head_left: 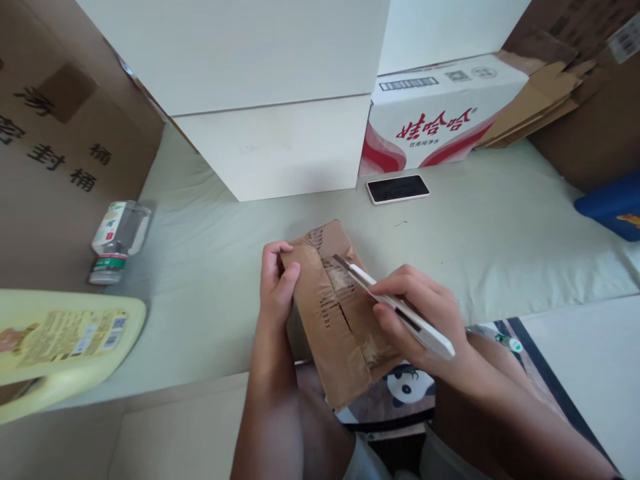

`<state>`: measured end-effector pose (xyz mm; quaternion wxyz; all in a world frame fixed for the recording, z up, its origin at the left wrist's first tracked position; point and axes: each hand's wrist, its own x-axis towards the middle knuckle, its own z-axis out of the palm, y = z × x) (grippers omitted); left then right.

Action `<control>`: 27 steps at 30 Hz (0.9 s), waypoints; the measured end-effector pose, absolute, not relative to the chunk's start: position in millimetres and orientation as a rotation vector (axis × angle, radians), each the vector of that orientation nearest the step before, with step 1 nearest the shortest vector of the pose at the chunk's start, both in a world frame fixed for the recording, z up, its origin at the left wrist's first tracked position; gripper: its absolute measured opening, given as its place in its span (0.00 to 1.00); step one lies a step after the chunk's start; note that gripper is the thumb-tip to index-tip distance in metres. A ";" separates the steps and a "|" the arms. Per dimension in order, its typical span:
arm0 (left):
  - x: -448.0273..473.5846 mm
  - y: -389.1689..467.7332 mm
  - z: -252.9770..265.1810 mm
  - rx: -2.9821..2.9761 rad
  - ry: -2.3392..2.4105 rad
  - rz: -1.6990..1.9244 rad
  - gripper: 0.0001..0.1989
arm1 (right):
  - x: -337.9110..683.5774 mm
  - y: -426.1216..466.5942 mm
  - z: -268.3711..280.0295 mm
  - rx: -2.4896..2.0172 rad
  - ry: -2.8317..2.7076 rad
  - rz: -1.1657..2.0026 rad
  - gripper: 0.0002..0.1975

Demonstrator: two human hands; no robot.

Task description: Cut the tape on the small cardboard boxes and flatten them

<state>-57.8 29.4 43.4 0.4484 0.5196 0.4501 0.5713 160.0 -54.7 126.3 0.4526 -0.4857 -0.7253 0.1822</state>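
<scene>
A small brown cardboard box [320, 320] is tilted up above my lap, its taped top facing me. Along the middle seam the tape is torn and wrinkled, and a dark slit shows in the lower half. My left hand [278, 280] grips the box at its upper left edge, thumb on top and fingers around the side. In my right hand [425, 313] is a white utility knife [410, 315] with its blade out. The blade tip lies over the upper part of the seam; whether it touches the cardboard I cannot tell.
Past the box, a phone [399, 189] lies on the pale green cloth [200, 267]. White boxes [295, 147] and a red-and-white carton [435, 120] stand behind. At left are a clear plastic bottle [120, 233] and a yellow jug [70, 347]; a blue object [613, 207] is at right.
</scene>
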 end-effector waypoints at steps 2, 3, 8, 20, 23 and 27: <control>-58.3 29.4 43.8 1.277 1.121 1.396 0.12 | 159.0 -55.0 126.8 -1.167 -1.808 0.445 0.03; -58.6 29.5 43.9 1.274 1.125 1.391 0.12 | 159.0 -55.3 127.2 -1.162 -1.808 0.446 0.02; -58.8 29.7 44.5 1.254 1.132 1.398 0.13 | 158.3 -55.4 128.0 -1.209 -1.791 0.469 0.03; -58.5 29.2 48.4 1.250 1.140 1.348 0.14 | 158.2 -57.0 120.8 -1.167 -1.758 0.374 0.05; -58.5 29.2 49.3 1.244 1.135 1.345 0.14 | 158.9 -58.2 117.1 -1.154 -1.711 0.385 0.06; -58.4 29.4 49.8 1.245 1.143 1.335 0.14 | 158.0 -57.5 113.3 -1.095 -1.712 0.418 0.07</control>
